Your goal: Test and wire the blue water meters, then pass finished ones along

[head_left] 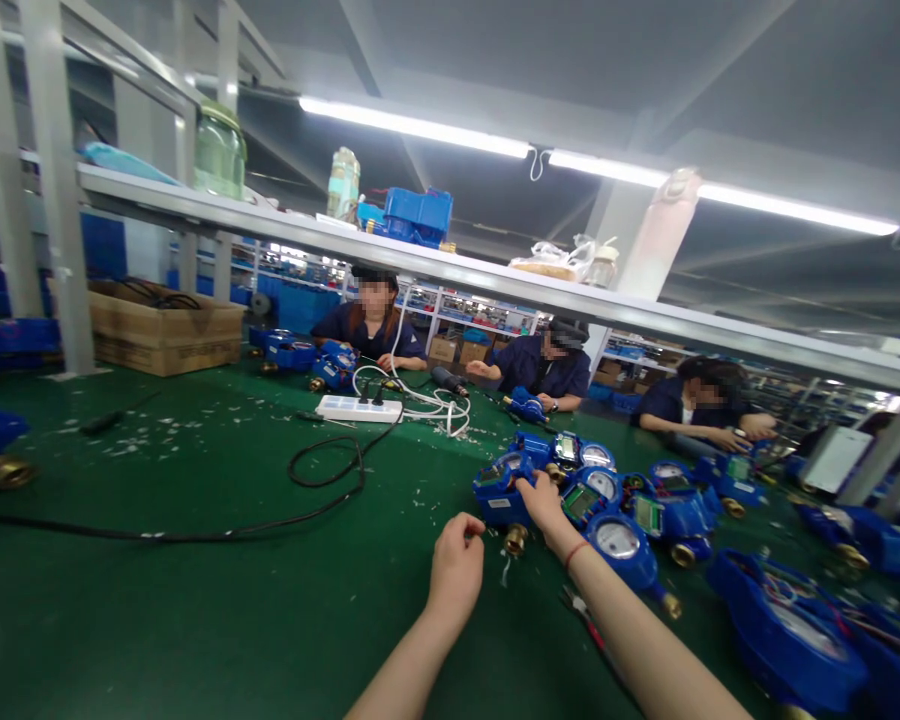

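My right hand (544, 505) reaches forward and grips the near edge of a blue water meter (501, 490) with a brass fitting, at the left end of a cluster of several blue meters (615, 500) on the green table. My left hand (457, 570) hovers just left of it, fingers curled into a loose pinch; whatever is in them is too small to make out. A red band circles my right wrist.
A white power strip (358, 408) with black and white cables lies mid-table. A cardboard box (163, 325) stands far left. Three people in dark blue work across the table. More meters (787, 625) lie at the right. An overhead shelf (435, 262) holds jars and boxes.
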Available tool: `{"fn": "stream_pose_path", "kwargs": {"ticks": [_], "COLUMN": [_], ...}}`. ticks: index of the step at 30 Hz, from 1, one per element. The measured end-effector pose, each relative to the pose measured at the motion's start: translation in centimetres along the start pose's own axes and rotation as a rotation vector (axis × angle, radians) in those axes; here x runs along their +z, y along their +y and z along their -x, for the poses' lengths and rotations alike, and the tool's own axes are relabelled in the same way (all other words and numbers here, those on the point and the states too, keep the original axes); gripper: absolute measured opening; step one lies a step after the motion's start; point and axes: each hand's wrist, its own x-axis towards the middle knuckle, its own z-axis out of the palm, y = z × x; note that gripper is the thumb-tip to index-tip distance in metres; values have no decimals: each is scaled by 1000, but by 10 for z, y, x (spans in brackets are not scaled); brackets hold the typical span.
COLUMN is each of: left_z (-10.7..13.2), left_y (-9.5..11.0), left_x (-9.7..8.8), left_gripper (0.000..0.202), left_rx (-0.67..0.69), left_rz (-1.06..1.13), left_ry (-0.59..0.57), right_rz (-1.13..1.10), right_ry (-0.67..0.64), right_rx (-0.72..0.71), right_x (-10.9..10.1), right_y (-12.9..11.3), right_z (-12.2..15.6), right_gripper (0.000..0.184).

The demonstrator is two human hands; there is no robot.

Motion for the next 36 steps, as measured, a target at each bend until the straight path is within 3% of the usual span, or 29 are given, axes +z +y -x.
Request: {"fn": "stream_pose_path", "kwargs": {"ticks": [5, 8, 14, 18, 27, 36], "left_z": [-7, -10, -3, 1, -3, 5], "left_y": [-8, -10, -1, 2, 4, 8], "left_x": [-3, -6, -5, -4, -12, -1], "left_gripper": [13, 24, 24, 18, 18, 23], "left_rx": [-67, -138, -263, -306, -311, -256], "left_rz": [96, 187, 385, 432, 391, 180], "left_ry": [59, 79, -68, -92, -260, -233], "right_rz": [-261, -390, -548, -608, -751, -825], "right_ry": [-142, -191, -332, -402, -398, -401], "right_rx": [-8, -49, -167, -257, -248, -283], "right_x": [-10, -16, -23, -26, -28, -22], "right_y": [6, 13, 27, 30, 38, 44], "right_z": [19, 29, 43, 53, 53, 46], "right_gripper": [36, 37, 37, 35, 35, 34]}}
